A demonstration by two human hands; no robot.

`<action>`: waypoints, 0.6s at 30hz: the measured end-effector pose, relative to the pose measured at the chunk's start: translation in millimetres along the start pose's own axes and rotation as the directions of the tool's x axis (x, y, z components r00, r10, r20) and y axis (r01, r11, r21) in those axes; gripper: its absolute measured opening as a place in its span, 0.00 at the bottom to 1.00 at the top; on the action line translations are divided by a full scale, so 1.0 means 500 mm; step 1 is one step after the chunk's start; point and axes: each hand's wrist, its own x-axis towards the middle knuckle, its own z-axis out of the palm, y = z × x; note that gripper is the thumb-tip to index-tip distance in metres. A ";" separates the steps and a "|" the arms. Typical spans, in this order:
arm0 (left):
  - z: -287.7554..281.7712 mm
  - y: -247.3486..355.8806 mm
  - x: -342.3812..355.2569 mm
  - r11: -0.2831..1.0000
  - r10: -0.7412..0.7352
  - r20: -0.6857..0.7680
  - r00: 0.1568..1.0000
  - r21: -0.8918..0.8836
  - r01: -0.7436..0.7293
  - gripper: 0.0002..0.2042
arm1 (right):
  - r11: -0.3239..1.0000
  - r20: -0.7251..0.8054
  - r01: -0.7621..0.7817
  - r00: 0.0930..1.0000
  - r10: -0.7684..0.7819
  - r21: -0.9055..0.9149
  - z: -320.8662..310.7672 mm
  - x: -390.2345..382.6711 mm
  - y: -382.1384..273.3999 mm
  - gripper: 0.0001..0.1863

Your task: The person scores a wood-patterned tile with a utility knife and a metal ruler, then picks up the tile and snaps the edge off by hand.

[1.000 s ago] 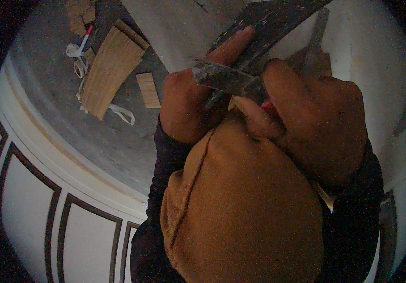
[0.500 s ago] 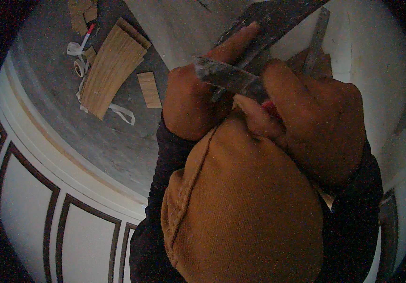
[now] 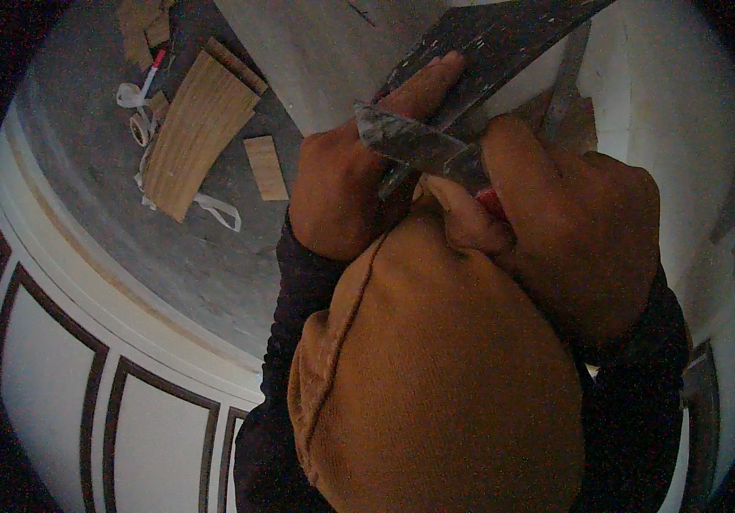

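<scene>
My left hand (image 3: 342,184) grips a dark plank (image 3: 504,51) flecked with white, its forefinger stretched along the face. The plank slants up to the right, and its lower part is hidden behind the hand. My right hand (image 3: 577,222) is closed round a tool with a red handle (image 3: 490,203) and a flat, greyish, smeared blade (image 3: 410,137). That blade points left, across the front of the plank and close to the left hand. Whether it touches the plank I cannot tell. Both hands are just beyond my knee (image 3: 444,368) in brown cloth.
On the grey floor (image 3: 222,282) at left lie wood-look planks (image 3: 201,128), a small offcut (image 3: 266,168), a roll of tape (image 3: 139,128), white strips (image 3: 218,210) and a red-and-white marker-like stick (image 3: 155,68). A panelled white wall (image 3: 162,410) curves along the lower left.
The dark plank shows more of its face and has shifted slightly. My left hand has moved a little down and left; the right hand keeps its grip on the tool.
</scene>
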 end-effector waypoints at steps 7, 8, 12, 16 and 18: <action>0.003 -0.007 0.002 1.000 0.030 0.006 1.000 -0.008 -0.030 0.31 | 1.000 -0.070 0.031 0.997 -0.030 0.007 0.009 0.000 0.006 0.20; 0.004 -0.005 0.003 0.999 0.033 0.011 0.999 -0.005 -0.033 0.31 | 0.999 -0.103 0.041 0.994 -0.040 0.005 0.009 0.000 0.005 0.20; -0.003 0.023 0.009 0.996 0.086 -0.028 0.996 -0.014 -0.086 0.31 | 0.997 -0.025 -0.057 0.998 0.056 -0.043 -0.011 -0.006 -0.007 0.20; -0.001 0.022 0.006 0.998 0.056 -0.012 0.998 -0.020 -0.057 0.31 | 0.997 -0.035 -0.071 0.997 0.073 0.039 -0.015 0.000 -0.006 0.20; -0.001 0.023 0.005 0.999 0.044 0.001 0.999 -0.018 -0.044 0.30 | 0.999 -0.064 -0.028 0.998 0.031 0.041 -0.009 -0.002 0.004 0.19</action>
